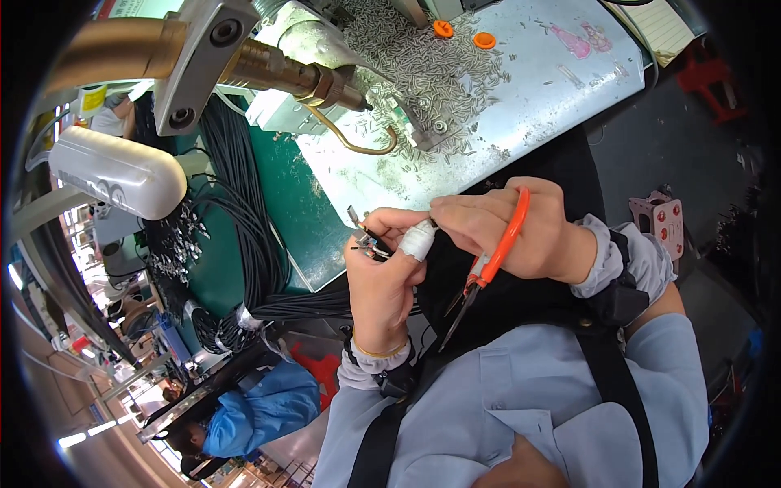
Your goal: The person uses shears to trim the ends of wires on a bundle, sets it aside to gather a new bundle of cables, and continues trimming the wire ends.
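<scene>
The right hand (537,236) holds orange-handled pliers (488,270).

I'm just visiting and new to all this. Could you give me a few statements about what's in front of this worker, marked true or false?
1. The right hand holds orange-handled pliers. True.
2. The person wears gloves. False: both hands are bare, though the left hand has white wrapping on one digit.
3. Black cables lie bundled over a green surface. True.
4. The small metal pieces are packed in a closed box. False: they lie loose on the pale tabletop.
5. The nearby co-worker wears red. False: their top is blue.
</scene>
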The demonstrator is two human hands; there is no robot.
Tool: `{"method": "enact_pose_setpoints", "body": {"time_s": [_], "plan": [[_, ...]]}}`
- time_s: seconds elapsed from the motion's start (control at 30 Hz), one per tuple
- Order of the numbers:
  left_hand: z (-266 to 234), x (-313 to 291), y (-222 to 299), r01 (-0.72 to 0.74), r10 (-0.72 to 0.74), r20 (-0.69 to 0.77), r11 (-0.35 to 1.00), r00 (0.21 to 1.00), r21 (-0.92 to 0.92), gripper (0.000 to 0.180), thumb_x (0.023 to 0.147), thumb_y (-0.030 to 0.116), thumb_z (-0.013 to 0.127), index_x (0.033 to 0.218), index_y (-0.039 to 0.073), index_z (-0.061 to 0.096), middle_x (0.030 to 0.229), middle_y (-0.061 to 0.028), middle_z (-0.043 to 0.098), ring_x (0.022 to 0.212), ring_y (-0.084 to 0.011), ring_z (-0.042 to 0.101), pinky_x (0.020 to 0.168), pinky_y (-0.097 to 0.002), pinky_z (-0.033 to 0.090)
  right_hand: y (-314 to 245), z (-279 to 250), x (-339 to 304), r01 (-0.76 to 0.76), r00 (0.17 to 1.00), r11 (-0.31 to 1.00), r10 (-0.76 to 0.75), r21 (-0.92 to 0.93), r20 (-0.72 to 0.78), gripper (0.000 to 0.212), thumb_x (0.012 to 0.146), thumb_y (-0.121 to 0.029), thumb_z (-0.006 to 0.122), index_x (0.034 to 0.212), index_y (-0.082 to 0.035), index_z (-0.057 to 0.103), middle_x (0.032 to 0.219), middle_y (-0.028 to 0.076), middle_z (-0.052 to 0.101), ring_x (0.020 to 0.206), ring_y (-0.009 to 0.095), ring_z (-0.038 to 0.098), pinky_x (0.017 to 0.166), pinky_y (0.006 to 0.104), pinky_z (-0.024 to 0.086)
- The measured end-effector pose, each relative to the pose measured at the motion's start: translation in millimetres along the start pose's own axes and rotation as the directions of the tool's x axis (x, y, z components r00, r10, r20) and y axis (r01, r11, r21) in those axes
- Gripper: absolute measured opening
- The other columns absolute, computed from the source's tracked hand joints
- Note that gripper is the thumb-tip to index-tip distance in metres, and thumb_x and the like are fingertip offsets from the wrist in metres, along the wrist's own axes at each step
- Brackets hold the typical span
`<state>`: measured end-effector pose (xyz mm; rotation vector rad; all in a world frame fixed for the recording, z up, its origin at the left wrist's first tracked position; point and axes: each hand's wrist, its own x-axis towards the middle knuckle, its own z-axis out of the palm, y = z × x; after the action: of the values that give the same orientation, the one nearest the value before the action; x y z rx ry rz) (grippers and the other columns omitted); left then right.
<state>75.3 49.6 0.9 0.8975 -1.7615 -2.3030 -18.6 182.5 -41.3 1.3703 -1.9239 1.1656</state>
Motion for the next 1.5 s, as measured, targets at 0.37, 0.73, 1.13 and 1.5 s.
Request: {"method": "enact_pose_setpoints", "body": {"time_s": [0.37,0.73,1.13,1.5], "plan": [[4.4,-4.7,-7.9,-0.124,0.124,0.017,0.992,0.992,0.033,0.015,0.077,0.001,0.057,0.09,-0.001,0.05,0.068,-0.0007,0.048,0.043,-0.003,0.031,0.038,-0.0173,0.022,3.4,-4.3,-2.2,-0.03,0.999,0.997,0.026,0.075,0.044,0.03,0.061,-0.006,0.062,0.091,-0.005,0.056,0.079,0.002,0.064,0.049,0.008,0.054,0.041,0.0184,0.032],[3.6,-5.3,-2.2,-0.149,0.148,-0.013,0.987,0.989,-0.055,0.017,0.075,-0.001,0.06,0.092,-0.002,0.054,0.078,-0.0035,0.056,0.054,-0.0019,0.04,0.044,-0.0154,0.029,-3.0,-20.5,3.4,-0.469,0.844,0.87,0.39,0.155,0.368,0.021,0.07,-0.019,0.068,0.073,-0.005,0.053,0.059,0.007,0.057,0.046,0.022,0.055,0.042,0.03,0.039],[-10.4,28.9,7.8,-0.017,0.035,0.105,0.987,0.994,-0.161,0.016,0.077,0.0,0.058,0.092,-0.002,0.054,0.068,-0.0006,0.05,0.05,-0.0021,0.036,0.042,-0.0157,0.026,2.0,-7.2,-7.9,-0.724,0.64,0.654,0.516,0.221,0.57,0.027,0.077,-0.018,0.064,0.062,-0.003,0.047,0.046,0.007,0.046,0.041,0.019,0.05,0.041,0.0297,0.038],[-14.5,80.2,21.2,0.085,-0.045,0.15,0.958,0.988,-0.274,0.017,0.077,0.003,0.059,0.092,0.0,0.051,0.064,0.0006,0.045,0.044,-0.0028,0.029,0.037,-0.0168,0.021,38.2,14.6,52.9,-0.8,0.588,0.401,0.675,0.447,0.446,0.02,0.084,-0.018,0.056,0.082,0.001,0.052,0.054,0.001,0.049,0.042,0.008,0.046,0.04,0.0217,0.037]]}}
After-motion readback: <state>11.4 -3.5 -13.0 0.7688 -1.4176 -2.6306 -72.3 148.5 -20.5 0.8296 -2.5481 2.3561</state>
